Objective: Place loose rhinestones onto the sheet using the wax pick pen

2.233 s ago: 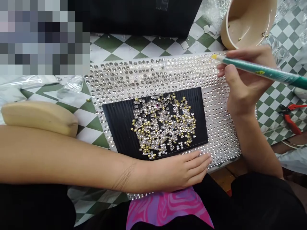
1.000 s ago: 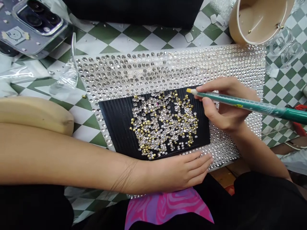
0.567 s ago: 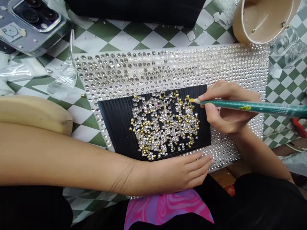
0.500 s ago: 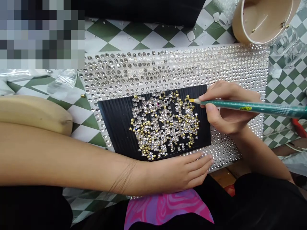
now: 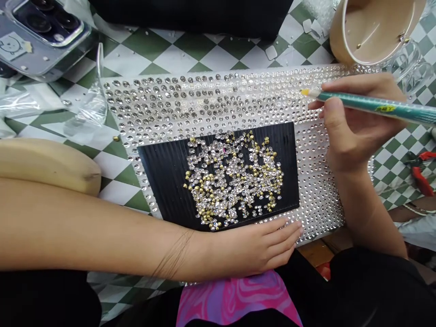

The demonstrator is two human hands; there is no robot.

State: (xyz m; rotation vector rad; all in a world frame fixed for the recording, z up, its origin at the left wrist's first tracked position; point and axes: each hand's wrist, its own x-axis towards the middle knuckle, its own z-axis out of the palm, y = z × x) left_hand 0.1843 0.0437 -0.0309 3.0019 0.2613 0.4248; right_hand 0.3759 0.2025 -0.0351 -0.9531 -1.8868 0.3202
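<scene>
1. The black, ribbed, rectangular panel (image 5: 166, 181) lies flat on a pale sheet studded with rows of silver faceted stones (image 5: 323, 200).
2. Loose clear rhinestones with gold-coloured backs (image 5: 231, 190) cover the middle and right of the panel; several lie gold side up. The panel's left part is bare.
3. Right hand (image 5: 361, 134): thumb and fingers pinch a slim green pen-shaped tool with a yellow tip (image 5: 371, 105). The tip points left, over the studded sheet, just beyond the panel's far right corner. Contact between tip and sheet cannot be determined.
4. Left hand (image 5: 267, 247): laid flat, palm down, visible fingers extended close together, along the panel's near edge and over the sheet. It grips nothing visible; its thumb is hidden.
5. Left of the panel: a pale yellow, banana-shaped object (image 5: 51, 163) beside the left forearm.
6. Beyond the panel, far left: a phone in a transparent case (image 5: 47, 54). Far right: a tipped, glossy beige cup (image 5: 336, 43) containing a few small stones.
7. Well right of the panel: red-handled pliers (image 5: 422, 181).
</scene>
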